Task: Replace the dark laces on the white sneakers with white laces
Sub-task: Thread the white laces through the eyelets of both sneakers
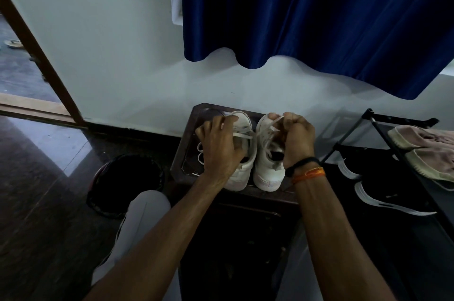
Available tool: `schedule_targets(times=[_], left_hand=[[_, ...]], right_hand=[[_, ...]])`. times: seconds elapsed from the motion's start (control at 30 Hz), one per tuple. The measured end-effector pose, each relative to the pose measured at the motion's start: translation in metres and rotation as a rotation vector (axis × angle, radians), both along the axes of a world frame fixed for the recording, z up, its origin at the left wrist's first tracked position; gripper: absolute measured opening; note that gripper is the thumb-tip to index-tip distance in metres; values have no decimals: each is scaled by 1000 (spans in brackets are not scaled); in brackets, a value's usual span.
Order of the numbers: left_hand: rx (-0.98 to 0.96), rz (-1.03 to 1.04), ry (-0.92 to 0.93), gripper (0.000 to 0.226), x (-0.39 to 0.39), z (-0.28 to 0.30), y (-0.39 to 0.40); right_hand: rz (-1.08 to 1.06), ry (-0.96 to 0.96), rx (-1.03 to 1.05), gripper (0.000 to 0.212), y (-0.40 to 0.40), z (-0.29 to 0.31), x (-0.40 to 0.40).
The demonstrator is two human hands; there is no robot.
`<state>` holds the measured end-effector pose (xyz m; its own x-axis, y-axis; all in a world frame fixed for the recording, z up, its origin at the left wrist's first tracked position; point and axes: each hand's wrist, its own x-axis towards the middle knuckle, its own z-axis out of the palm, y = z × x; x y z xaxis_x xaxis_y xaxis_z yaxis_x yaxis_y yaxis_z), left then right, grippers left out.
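Two white sneakers stand side by side on a small dark table (186, 133), toes toward the wall. My left hand (221, 146) lies over the left sneaker (242, 173) and its fingers curl round a white lace (242, 134) that runs across to the right sneaker (267, 170). My right hand (296, 136) is fisted above the right sneaker's laces and pinches the other end of the white lace (275, 121). Loops of white lace (200, 153) hang by the left sneaker's left side. No dark lace shows.
A black bin (127, 182) stands on the floor left of the table. A dark shoe rack (383, 148) at right holds black sneakers (390, 197) and pale shoes (427, 150). A blue curtain (319, 10) hangs above. My knee (145, 214) is at lower left.
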<state>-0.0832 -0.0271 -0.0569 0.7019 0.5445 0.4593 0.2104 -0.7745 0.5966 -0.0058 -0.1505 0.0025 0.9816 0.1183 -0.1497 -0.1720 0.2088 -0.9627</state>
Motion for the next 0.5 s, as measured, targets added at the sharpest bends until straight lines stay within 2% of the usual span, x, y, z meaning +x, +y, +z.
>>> schedule_targets(times=[0.1, 0.17, 0.23, 0.37, 0.43, 0.5], left_hand=[[-52, 92, 5, 55, -2, -1, 0], [-90, 154, 16, 48, -3, -2, 0], [-157, 163, -1, 39, -5, -3, -1], [-283, 165, 4, 21, -9, -3, -4], [-296, 168, -14, 17, -10, -3, -6], [-322, 162, -39, 17, -10, -2, -7]], right_hand=[[-16, 72, 248, 26, -7, 2, 7], [-9, 78, 295, 30, -16, 2, 12], [-61, 24, 157, 32, -27, 2, 21], [-318, -87, -56, 27, -62, 7, 33], [-458, -162, -267, 16, -81, 13, 36], [-552, -214, -514, 19, -97, 19, 37]])
